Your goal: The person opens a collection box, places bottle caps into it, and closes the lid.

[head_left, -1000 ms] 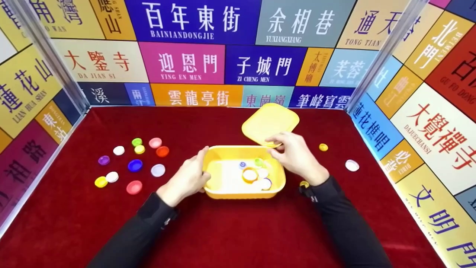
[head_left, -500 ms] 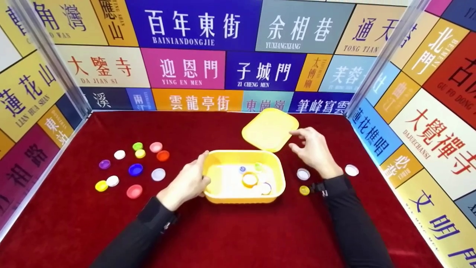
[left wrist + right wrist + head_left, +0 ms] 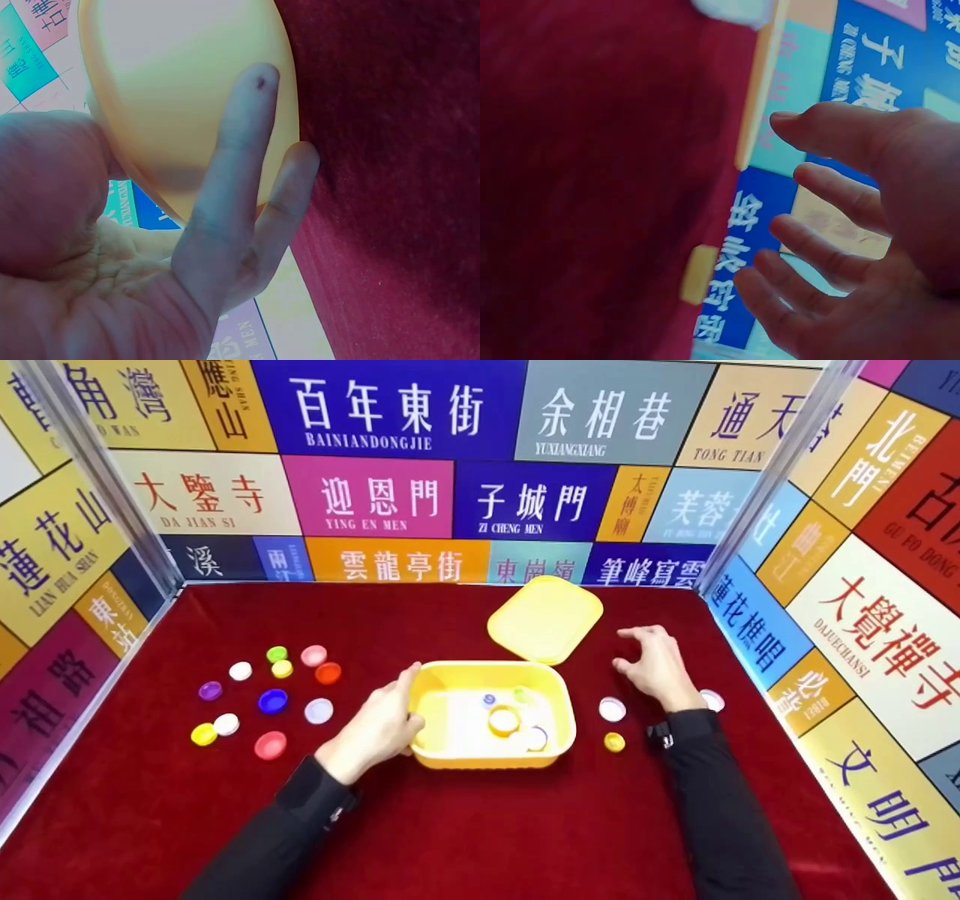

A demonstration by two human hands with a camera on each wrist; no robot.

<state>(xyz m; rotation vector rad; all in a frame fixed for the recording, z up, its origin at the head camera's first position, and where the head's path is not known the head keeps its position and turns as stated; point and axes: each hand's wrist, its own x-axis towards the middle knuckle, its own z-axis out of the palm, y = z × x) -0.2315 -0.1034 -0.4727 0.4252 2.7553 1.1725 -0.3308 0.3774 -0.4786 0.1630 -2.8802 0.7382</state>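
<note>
My left hand [image 3: 375, 727] grips the left end of a yellow plastic box [image 3: 442, 760], thumb and fingers either side of its wall. In the left wrist view, fingers [image 3: 247, 120] lie along the yellow box wall [image 3: 187, 97]. Inside the box are an orange-rimmed cap [image 3: 504, 721], a small blue cap [image 3: 489, 700], a pale green cap [image 3: 520, 695] and a purple-rimmed white cap [image 3: 537, 739]. My right hand [image 3: 660, 671] hovers right of the yellow lid [image 3: 546, 619], fingers spread and holding nothing. In the right wrist view, a yellow cap [image 3: 699, 274] lies beyond its fingertips.
Right of the box lie a white cap [image 3: 612, 709] and a yellow cap [image 3: 614, 742]. Another white cap [image 3: 713, 700] is partly covered by the right wrist. Several coloured caps, among them a blue one [image 3: 273, 701], are scattered on the red cloth [image 3: 480, 832] at left. Printed walls enclose the table.
My right hand has moved away from the box and lid to the right. A white cap and a yellow cap there have come into full view. The left hand keeps its grip.
</note>
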